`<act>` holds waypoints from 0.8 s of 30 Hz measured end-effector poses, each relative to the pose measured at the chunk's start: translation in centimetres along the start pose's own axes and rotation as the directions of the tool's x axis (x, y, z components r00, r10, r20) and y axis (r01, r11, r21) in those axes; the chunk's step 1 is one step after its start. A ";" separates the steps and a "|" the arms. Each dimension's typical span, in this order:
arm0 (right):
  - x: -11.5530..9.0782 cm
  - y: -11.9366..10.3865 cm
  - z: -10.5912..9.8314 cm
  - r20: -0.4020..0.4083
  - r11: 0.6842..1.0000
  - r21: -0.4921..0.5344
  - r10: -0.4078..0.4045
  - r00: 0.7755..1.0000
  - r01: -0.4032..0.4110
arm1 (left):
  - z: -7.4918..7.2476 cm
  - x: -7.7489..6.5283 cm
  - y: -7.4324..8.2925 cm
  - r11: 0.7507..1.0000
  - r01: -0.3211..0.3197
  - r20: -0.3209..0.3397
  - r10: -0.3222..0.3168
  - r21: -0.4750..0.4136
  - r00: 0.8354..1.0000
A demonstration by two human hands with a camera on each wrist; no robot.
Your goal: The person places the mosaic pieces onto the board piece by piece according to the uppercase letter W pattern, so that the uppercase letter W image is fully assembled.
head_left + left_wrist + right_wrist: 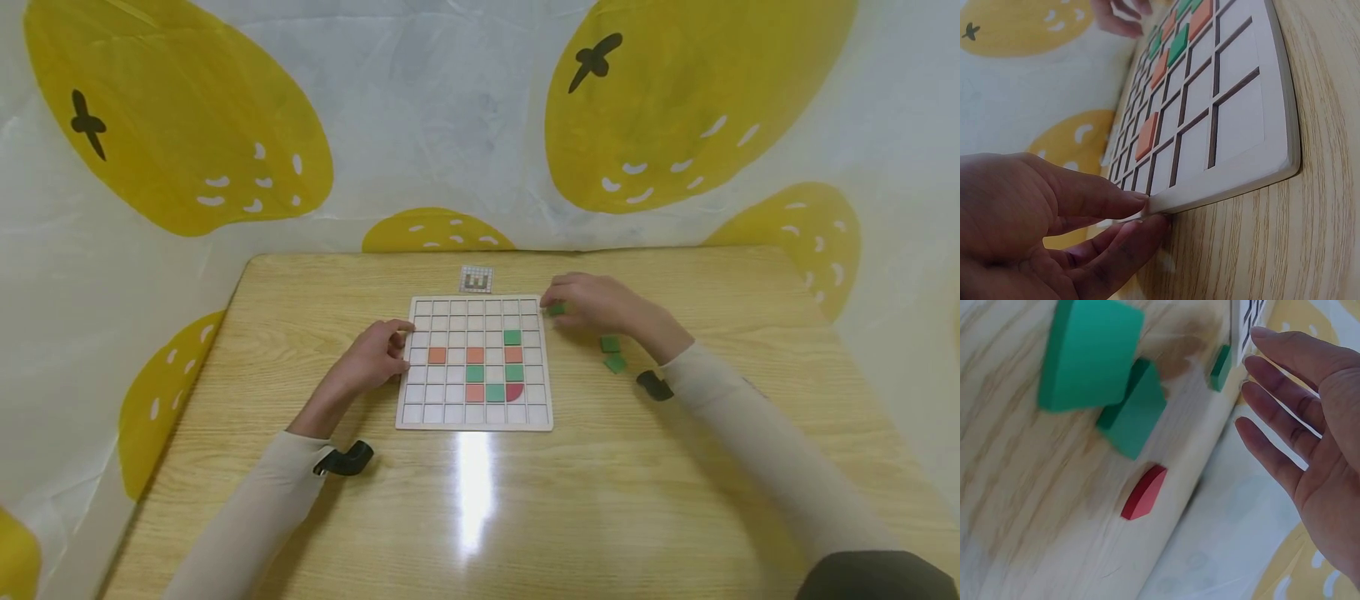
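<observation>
A white grid board (455,412) lies on the table with orange tiles, green tiles and one red rounded piece (514,392) in its cells. At its left edge, my left hand (367,358) grips the rim between thumb and fingers, as the left wrist view shows. My right hand (596,302) hovers by the board's upper right corner, its fingers (1272,419) spread and holding nothing. Close to those fingertips lies a green tile (1220,367), partly covered by the hand in the head view. A red quarter-round piece (1144,492) rests nearby on the table.
Two more green tiles (611,343) lie right of the board, under the right forearm. Behind the board is a small card (476,279) with a dark E-like pattern. A lemon-print cloth (442,125) hangs behind the wooden table (600,500).
</observation>
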State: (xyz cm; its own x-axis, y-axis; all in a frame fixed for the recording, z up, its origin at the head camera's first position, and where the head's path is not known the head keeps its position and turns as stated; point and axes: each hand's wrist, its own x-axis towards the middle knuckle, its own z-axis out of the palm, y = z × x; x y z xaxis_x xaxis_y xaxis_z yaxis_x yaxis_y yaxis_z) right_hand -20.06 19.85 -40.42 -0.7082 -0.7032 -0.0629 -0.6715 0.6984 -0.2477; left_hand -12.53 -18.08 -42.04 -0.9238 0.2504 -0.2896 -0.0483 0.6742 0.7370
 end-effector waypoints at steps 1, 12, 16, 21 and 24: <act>-0.1 0.2 0.0 -0.001 1.000 -0.005 0.002 1.000 -0.002 | 0.0 0.0 0.0 1.000 0.000 0.000 0.000 0.001 1.000; -0.1 1.9 0.5 -0.038 1.000 -0.002 0.002 0.999 -0.002 | 0.0 0.0 0.1 1.000 0.013 0.000 -0.013 0.001 1.000; 0.1 2.0 0.5 -0.036 1.000 0.003 0.003 0.999 -0.003 | 0.0 -0.1 0.1 1.000 0.019 0.002 -0.019 -0.003 1.000; 0.3 2.0 0.7 -0.033 1.000 -0.008 0.000 0.999 0.000 | 0.0 0.0 0.1 1.000 0.018 0.003 -0.018 0.003 1.000; 0.2 1.9 0.7 -0.036 1.000 -0.025 0.004 0.999 -0.004 | 0.0 0.0 0.1 1.000 0.020 0.005 -0.020 -0.003 1.000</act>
State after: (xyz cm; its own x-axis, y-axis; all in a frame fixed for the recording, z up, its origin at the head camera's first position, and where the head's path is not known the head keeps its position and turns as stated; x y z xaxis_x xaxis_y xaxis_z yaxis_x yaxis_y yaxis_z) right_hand -21.32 20.91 -41.61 -0.7180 -0.6955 -0.0289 -0.6735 0.7046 -0.2234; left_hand -12.52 -18.02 -41.99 -0.9207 0.2407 -0.3073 -0.0678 0.6766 0.7332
